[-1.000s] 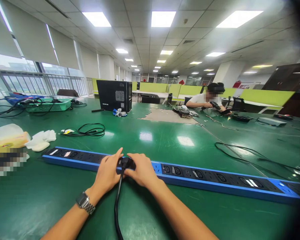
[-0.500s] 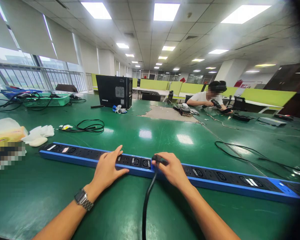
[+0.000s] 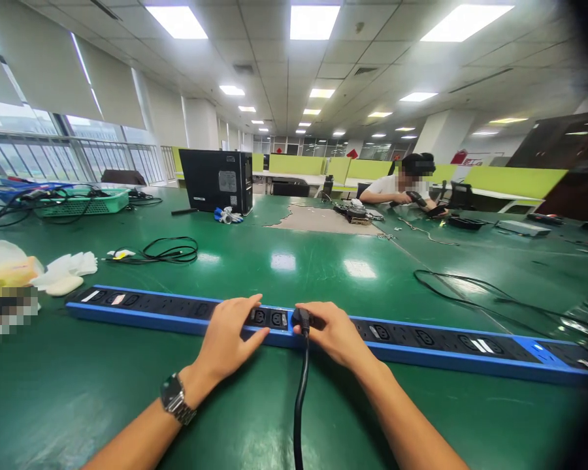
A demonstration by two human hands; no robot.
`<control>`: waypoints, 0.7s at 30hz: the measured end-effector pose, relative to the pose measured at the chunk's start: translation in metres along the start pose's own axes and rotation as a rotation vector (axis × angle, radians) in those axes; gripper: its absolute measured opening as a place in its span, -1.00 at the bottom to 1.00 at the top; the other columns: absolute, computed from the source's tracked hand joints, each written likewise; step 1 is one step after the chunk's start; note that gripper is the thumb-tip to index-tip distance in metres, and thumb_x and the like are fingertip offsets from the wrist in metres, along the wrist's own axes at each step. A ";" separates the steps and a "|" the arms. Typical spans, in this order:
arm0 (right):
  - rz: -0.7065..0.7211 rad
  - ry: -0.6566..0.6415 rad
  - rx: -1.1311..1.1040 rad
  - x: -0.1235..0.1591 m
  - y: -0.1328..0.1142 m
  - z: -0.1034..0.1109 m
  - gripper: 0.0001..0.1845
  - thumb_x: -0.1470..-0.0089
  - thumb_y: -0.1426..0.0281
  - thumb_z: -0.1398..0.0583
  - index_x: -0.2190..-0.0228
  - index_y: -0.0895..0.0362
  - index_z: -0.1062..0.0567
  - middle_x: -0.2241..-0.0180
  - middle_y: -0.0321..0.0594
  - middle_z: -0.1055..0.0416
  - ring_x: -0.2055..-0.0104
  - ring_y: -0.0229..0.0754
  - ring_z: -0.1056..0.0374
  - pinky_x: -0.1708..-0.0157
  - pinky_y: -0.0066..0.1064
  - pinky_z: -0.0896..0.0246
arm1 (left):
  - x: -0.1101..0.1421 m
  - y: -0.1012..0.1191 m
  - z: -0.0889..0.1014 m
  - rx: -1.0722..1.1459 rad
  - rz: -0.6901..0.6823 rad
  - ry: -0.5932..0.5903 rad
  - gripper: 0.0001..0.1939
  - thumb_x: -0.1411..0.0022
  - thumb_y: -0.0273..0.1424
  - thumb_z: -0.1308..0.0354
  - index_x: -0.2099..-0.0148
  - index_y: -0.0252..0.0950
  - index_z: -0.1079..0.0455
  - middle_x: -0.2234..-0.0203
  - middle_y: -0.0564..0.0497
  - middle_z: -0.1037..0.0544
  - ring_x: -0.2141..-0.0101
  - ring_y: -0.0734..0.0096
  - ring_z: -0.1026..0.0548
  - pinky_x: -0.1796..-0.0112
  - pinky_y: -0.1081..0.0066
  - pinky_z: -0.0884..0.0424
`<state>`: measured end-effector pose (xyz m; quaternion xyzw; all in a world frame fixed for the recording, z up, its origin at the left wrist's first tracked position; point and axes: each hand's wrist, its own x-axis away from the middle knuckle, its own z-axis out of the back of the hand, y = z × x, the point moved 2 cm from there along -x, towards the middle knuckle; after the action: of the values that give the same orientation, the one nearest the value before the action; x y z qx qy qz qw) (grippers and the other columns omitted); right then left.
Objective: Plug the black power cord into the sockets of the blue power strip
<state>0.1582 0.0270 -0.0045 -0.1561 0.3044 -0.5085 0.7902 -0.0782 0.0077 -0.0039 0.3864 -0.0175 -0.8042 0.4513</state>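
A long blue power strip (image 3: 186, 320) with black sockets lies across the green table, slightly slanted. Across its left-middle part rests my left hand (image 3: 230, 333), fingers over the far edge and thumb along the near side, gripping the strip. Just right of the strip's middle, my right hand (image 3: 336, 333) pinches a black power plug (image 3: 302, 320) against the socket face. How deep the plug sits I cannot tell. The plug's thick black cord (image 3: 301, 398) hangs toward me over the table. Some sockets beneath both hands are hidden.
On the green table (image 3: 255, 261) are a coiled black cable (image 3: 171, 251), a black computer case (image 3: 215, 181) and a green basket (image 3: 83, 203) of cables. White gloves (image 3: 68, 271) lie at left, more black cable (image 3: 460, 287) at right. Another person (image 3: 392, 190) works across the table.
My left hand has slid right along the strip, closer to the plug. The plug has turned in my right hand, its cord now facing me and hanging straighter. The view has shifted slightly.
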 end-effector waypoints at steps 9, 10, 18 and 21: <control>-0.067 -0.047 0.217 0.011 0.008 0.013 -0.29 0.17 0.03 -0.35 -0.02 0.00 -0.46 0.03 -0.13 -0.49 0.00 0.05 -0.37 0.00 -0.11 -0.16 | -0.035 0.050 -0.046 0.136 -0.004 -0.226 -0.59 -0.18 -0.41 -0.22 -0.10 -0.11 -0.39 0.12 0.00 -0.58 0.12 0.19 -0.48 0.06 0.18 -0.36; -0.057 -0.055 0.221 0.012 0.008 0.013 -0.33 0.16 0.03 -0.35 -0.01 -0.02 -0.47 0.03 -0.15 -0.49 0.01 0.03 -0.37 0.02 -0.12 -0.16 | -0.038 0.051 -0.048 0.138 0.003 -0.242 -0.63 -0.20 -0.40 -0.21 -0.07 -0.09 -0.41 0.15 0.02 -0.59 0.14 0.19 -0.49 0.09 0.19 -0.36; -0.045 -0.033 0.244 0.012 0.008 0.010 -0.35 0.14 0.01 -0.33 0.02 0.01 -0.47 0.07 -0.14 -0.51 0.05 0.01 -0.38 0.07 -0.17 -0.15 | -0.037 0.044 -0.053 0.142 0.033 -0.232 -0.66 -0.21 -0.38 -0.19 -0.06 -0.18 -0.42 0.15 -0.04 -0.59 0.13 0.19 -0.50 0.05 0.20 -0.36; -0.048 -0.033 0.244 0.012 0.008 0.011 -0.35 0.13 0.01 -0.33 0.01 0.00 -0.47 0.06 -0.15 -0.51 0.04 0.01 -0.38 0.06 -0.17 -0.16 | -0.038 0.048 -0.051 0.219 0.046 -0.188 -0.74 -0.24 -0.40 -0.17 0.01 -0.17 -0.46 0.19 0.00 -0.61 0.18 0.23 -0.51 0.10 0.26 -0.40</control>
<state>0.1741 0.0185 -0.0045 -0.0742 0.2232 -0.5579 0.7959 0.0000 0.0237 0.0015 0.3560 -0.1563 -0.8194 0.4212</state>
